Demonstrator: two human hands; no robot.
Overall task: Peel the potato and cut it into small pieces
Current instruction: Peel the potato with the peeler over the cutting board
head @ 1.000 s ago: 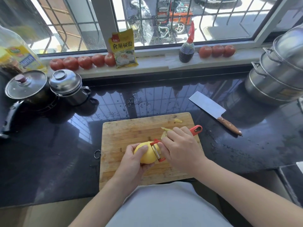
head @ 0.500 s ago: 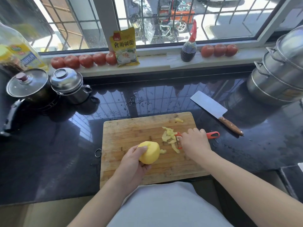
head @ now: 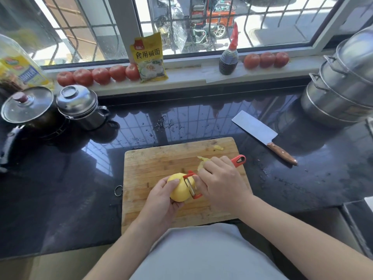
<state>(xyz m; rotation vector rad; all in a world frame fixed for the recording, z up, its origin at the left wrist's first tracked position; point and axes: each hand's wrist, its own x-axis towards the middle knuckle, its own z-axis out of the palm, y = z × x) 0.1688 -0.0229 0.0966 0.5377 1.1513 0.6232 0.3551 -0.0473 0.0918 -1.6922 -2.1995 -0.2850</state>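
A yellow potato [head: 180,189], its visible side bare of skin, is held over the wooden cutting board [head: 153,164]. My left hand [head: 161,201] grips it from the left and below. My right hand [head: 221,183] grips a red-handled peeler [head: 192,186], whose blade lies against the potato's right side. Potato peels [head: 201,161] lie on the board just behind my right hand, partly hidden by it, and one scrap [head: 218,147] sits near the board's far edge.
A cleaver [head: 262,136] with a wooden handle lies on the black counter to the right of the board. Stacked steel pots [head: 343,85] stand far right, a lidded pan [head: 26,107] and a steel lidded mug [head: 78,107] far left. Tomatoes [head: 101,74], a yellow packet [head: 149,57] and a sauce bottle [head: 229,57] line the sill.
My right hand swept the peeler out to the right over the peels, then came back to the potato. My left hand kept holding the potato.
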